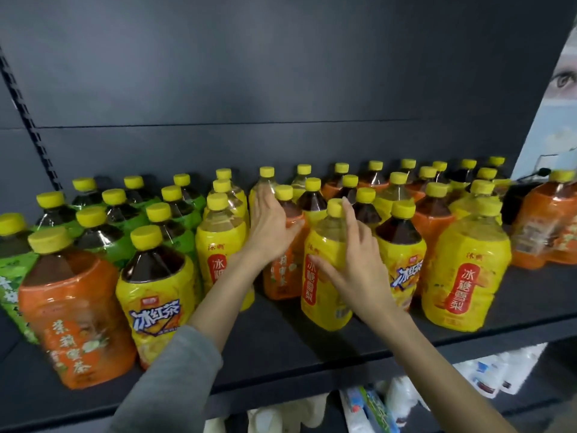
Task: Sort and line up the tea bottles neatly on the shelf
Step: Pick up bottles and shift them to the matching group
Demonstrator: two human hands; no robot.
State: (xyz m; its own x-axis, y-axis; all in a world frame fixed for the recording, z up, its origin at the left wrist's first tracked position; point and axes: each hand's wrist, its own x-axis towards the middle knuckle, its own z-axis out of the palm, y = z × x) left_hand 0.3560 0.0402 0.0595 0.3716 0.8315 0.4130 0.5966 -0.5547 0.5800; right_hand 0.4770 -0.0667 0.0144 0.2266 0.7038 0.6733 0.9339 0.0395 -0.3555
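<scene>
Many yellow-capped tea bottles stand on a dark shelf point(281, 342). Green-label bottles point(109, 226) fill the back left, yellow and orange ones the middle and right. My left hand point(268, 226) grips the shoulder of an orange-label bottle point(282, 276) in the second row. My right hand point(356, 267) wraps round the right side of a yellow pear-tea bottle point(321, 276) at the front, index finger up by its cap. A big orange bottle point(75, 310) and a yellow iced-tea bottle point(156, 292) stand at the front left.
The shelf's dark back panel point(281, 89) rises behind the rows. The shelf front has bare room between the front bottles. White packs point(487, 373) lie on the shelf below. More orange bottles point(552, 220) stand at the far right beside a poster point(559, 98).
</scene>
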